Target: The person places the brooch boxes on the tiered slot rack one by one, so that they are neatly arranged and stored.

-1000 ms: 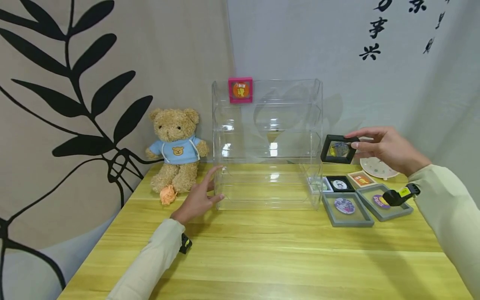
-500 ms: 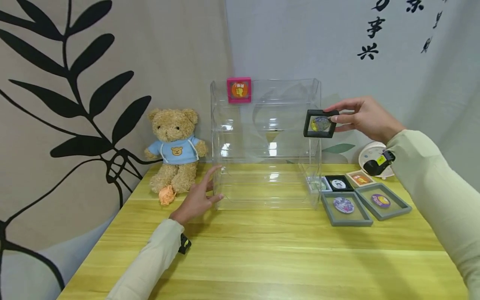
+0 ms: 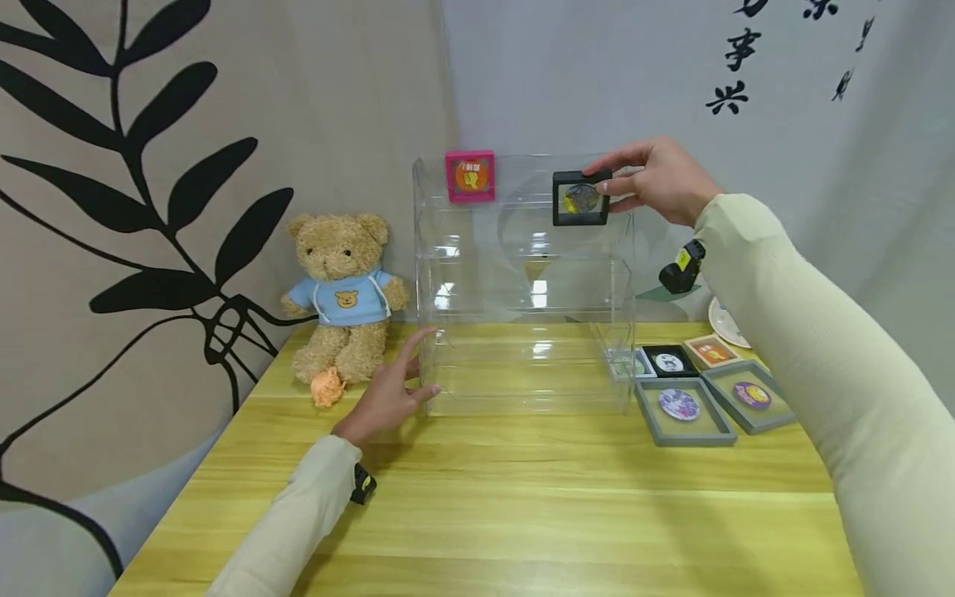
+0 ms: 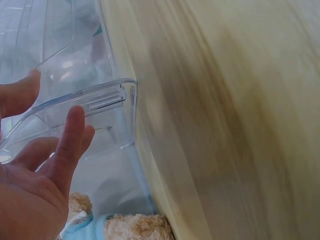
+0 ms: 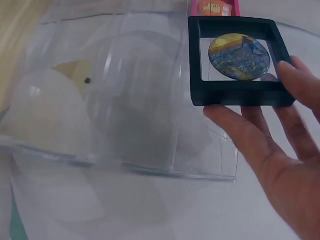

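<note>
A clear tiered rack [image 3: 522,286] stands on the table, a pink-framed badge [image 3: 471,176] at the left of its top tier. My right hand [image 3: 656,182] pinches a black square frame [image 3: 580,198] by its right side, in front of the rack's upper right part. In the right wrist view this frame [image 5: 241,93] holds a round blue and yellow badge [image 5: 239,57], thumb on its face, fingers behind and below. My left hand [image 3: 386,396] is at the rack's lower left edge, thumb and fingers spread; in the left wrist view the fingers [image 4: 73,122] lie along the clear side wall [image 4: 95,100].
A teddy bear [image 3: 346,298] in blue sits left of the rack, an orange ball [image 3: 327,387] at its feet. Right of the rack lie grey frames [image 3: 685,431], a small black frame [image 3: 669,361], an orange picture [image 3: 712,351] and a white round object [image 3: 727,323].
My right hand has carried the black frame up and left, from beside the rack to in front of its upper part. My left hand has stayed at the rack's left edge.
</note>
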Demonstrator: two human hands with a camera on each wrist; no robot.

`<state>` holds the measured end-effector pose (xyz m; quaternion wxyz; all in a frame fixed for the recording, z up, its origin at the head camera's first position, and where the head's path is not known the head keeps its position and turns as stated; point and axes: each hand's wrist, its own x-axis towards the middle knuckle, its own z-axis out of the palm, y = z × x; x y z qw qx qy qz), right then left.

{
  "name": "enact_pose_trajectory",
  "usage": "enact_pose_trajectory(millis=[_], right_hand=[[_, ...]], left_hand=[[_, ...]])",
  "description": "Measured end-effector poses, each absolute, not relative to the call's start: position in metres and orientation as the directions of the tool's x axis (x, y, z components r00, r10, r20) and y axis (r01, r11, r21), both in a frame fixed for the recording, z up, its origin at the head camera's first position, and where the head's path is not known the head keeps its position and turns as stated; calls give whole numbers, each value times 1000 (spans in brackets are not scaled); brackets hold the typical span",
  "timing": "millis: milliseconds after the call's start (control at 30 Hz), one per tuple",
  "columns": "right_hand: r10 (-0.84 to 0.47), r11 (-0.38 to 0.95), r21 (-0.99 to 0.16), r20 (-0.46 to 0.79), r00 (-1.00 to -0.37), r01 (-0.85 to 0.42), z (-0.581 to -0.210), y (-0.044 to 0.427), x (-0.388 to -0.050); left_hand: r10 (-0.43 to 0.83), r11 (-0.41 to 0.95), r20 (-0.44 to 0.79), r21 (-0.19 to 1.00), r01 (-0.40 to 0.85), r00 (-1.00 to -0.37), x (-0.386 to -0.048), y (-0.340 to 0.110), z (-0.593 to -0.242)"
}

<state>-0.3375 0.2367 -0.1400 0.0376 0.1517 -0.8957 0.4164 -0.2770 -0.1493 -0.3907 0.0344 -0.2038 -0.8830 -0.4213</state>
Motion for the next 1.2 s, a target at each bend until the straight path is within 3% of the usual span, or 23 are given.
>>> enact_pose_trajectory(millis=[367,667,1200], right_hand=[[-108,591,-760,256,-961,-269,-116,199,-363],[6,592,-768,304,-953,-242,-130,176,-376],[40,662,-711,349,-936,-237,-147,170,-383]], left_hand=[[323,604,241,692,396,-915,-281,-153,-387],[328,601,235,696,394,-915,-279,-154,-390],[316,586,252,706,397,-915,-276,-152,-390]])
